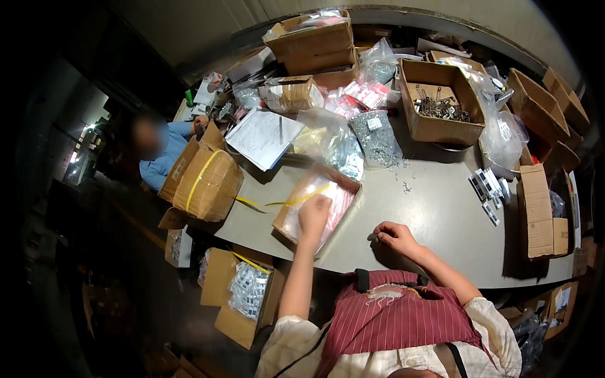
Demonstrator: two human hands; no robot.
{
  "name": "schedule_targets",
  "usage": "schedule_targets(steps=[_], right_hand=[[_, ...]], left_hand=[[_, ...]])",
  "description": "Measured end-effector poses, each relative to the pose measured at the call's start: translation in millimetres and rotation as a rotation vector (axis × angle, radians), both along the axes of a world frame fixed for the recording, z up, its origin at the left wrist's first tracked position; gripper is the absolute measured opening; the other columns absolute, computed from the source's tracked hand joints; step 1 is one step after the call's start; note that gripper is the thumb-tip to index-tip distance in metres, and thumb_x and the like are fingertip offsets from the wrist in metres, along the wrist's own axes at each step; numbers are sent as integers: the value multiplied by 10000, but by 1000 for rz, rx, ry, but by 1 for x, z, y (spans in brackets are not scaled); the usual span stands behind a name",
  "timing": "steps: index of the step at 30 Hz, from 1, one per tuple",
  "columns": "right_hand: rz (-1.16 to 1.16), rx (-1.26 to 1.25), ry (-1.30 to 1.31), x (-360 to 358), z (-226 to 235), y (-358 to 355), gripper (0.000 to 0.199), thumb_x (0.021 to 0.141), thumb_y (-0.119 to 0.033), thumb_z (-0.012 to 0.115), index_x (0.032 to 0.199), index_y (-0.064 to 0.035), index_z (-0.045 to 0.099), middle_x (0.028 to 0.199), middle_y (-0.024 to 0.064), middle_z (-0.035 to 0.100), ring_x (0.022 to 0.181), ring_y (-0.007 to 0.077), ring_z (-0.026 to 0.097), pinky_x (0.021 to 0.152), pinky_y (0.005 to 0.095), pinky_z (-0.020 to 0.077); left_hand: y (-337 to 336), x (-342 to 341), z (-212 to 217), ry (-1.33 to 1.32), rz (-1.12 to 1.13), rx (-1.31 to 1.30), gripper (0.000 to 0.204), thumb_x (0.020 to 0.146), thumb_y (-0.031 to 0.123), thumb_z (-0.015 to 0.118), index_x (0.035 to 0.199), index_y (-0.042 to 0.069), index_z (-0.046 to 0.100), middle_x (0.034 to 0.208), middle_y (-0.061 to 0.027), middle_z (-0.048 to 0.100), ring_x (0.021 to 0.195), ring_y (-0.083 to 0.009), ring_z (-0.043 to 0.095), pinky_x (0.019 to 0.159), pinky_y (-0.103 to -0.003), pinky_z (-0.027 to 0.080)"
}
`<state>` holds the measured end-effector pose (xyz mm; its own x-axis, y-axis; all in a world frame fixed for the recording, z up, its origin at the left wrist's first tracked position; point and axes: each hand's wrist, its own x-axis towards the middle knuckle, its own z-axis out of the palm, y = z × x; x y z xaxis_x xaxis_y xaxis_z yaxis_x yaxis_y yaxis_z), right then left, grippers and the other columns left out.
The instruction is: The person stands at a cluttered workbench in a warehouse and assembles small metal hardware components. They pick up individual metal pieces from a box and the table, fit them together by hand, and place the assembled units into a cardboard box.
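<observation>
My left hand (pixel 314 215) is over a shallow cardboard box (pixel 289 239) on the near part of the table. Its fingers are closed against the clear plastic bags with pink stripes (pixel 341 203) inside; what they pinch is hidden. A yellow strap (pixel 287 203) runs from the left to the box, just behind that hand. My right hand (pixel 398 239) hovers by the table's near edge, right of the box. Its fingers are curled together, and anything between them is too small to make out.
Loose screws (pixel 407 187) lie beside a bag of screws (pixel 376 137). Metal hinge-like parts (pixel 488 190) sit at right. A carton (pixel 441 131) holds metal pieces. At left are a strapped carton (pixel 211 186), a clipboard with paper (pixel 263 137) and a co-worker in blue (pixel 162 154).
</observation>
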<state>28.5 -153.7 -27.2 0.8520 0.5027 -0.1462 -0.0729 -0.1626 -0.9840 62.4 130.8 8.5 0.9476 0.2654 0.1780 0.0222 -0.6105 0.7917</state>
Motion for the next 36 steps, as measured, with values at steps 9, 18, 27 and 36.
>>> schedule_targets(steps=[9, 18, 27, 36], right_hand=[[42, 54, -305, -1, 70, 23, 591, 978, -237, 673, 1459, -3, 421, 1340, 169, 557, 1104, 245, 630, 943, 363, 531], [20, -447, -303, -19, 38, -37, 255, 900, -96, 642, 1144, -34, 678, 802, 183, 704, 721, 358, 700, 667, 409, 544], [-195, -58, 116, -16, 19, -68, 102, 904, -58, 697, 965, 23, 700, 772, 45, 706, 700, 103, 641, 641, 275, 509], [-118, -12, 209, -33, 30, -63, 74, 891, -35, 701, 934, 25, 704, 802, 47, 701, 733, 106, 630, 679, 265, 501]], left_hand=[[-102, -66, 14, -230, -252, -86, 89, 869, 42, 659, 955, 38, 685, 864, -130, 679, 761, -294, 666, 653, -374, 533], [-127, -68, 46, -388, -298, 181, 148, 855, 77, 677, 1001, 80, 699, 914, -102, 685, 838, -289, 668, 727, -399, 544], [-130, -70, 4, -134, -443, 59, 126, 874, 115, 673, 966, 64, 742, 962, -116, 729, 897, -322, 675, 803, -408, 533], [-143, -71, 4, -203, -505, -98, 82, 864, 68, 665, 917, 21, 708, 862, -130, 672, 869, -337, 643, 794, -418, 508]])
